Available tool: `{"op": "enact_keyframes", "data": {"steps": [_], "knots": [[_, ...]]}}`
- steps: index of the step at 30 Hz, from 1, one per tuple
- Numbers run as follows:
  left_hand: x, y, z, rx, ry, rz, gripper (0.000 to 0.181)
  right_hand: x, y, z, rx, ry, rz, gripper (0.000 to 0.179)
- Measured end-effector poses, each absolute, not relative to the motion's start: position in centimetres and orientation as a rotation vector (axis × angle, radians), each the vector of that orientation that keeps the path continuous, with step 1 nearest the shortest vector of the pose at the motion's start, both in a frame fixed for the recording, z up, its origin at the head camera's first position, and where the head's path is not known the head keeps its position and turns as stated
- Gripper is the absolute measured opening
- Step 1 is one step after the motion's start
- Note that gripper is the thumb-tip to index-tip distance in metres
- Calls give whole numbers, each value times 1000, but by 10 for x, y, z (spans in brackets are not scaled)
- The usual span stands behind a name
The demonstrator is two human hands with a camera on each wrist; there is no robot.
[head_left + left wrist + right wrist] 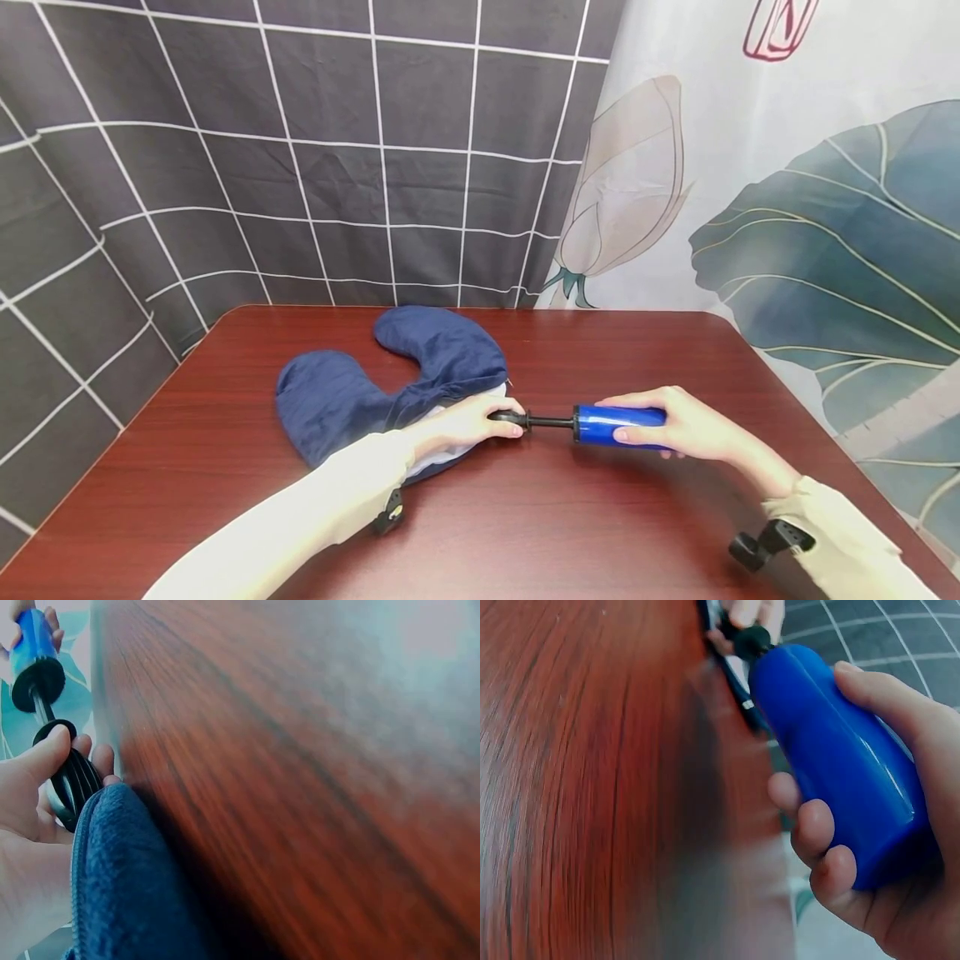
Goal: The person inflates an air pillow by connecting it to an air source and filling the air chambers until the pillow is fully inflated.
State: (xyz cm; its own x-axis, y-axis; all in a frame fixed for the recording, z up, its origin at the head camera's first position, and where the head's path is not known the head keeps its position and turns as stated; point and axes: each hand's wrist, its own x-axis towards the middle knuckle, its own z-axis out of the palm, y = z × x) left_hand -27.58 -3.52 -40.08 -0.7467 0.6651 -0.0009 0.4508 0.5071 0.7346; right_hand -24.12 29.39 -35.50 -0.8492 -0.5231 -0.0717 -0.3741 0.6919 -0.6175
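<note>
In the head view, a blue hand air pump (pixel 600 425) is held level above the table between both hands. My left hand (pixel 472 419) grips its black handle (pixel 510 418), whose ribbed side shows in the left wrist view. Around the blue barrel (pixel 832 757) curl the fingers and thumb of my right hand (pixel 686 423). A length of black rod (pixel 551 422) stands out between barrel and handle. Under my left forearm lies a navy U-shaped neck pillow (pixel 330 400), its zipped cover parted over a white inner part (pixel 435 457).
The reddish-brown wooden table (pixel 570 525) carries the pillow left of its middle. Behind it hangs a dark grey cloth (pixel 322 100) with a white grid, and at the right a pale curtain (pixel 705 125) with leaf prints. Black wrist cameras (pixel 772 543) sit on both sleeves.
</note>
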Motion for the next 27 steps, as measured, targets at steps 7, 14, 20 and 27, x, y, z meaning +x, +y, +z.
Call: {"op": "enact_keyframes", "data": {"steps": [7,14,20,27], "knots": [[-277,-35,-402,944,2477,1068,21,-252,258,-366,-771,2646,-892,45],[-276,-36,-403,944,2475,1080,22,-256,245,-365,-839,2571,-846,54],[-276,-35,-401,950,2475,1071,21,-256,246,-361,-977,2595,-748,57],[-277,-35,-402,928,2440,1099,19,-251,260,-352,-883,2543,-788,56]]}}
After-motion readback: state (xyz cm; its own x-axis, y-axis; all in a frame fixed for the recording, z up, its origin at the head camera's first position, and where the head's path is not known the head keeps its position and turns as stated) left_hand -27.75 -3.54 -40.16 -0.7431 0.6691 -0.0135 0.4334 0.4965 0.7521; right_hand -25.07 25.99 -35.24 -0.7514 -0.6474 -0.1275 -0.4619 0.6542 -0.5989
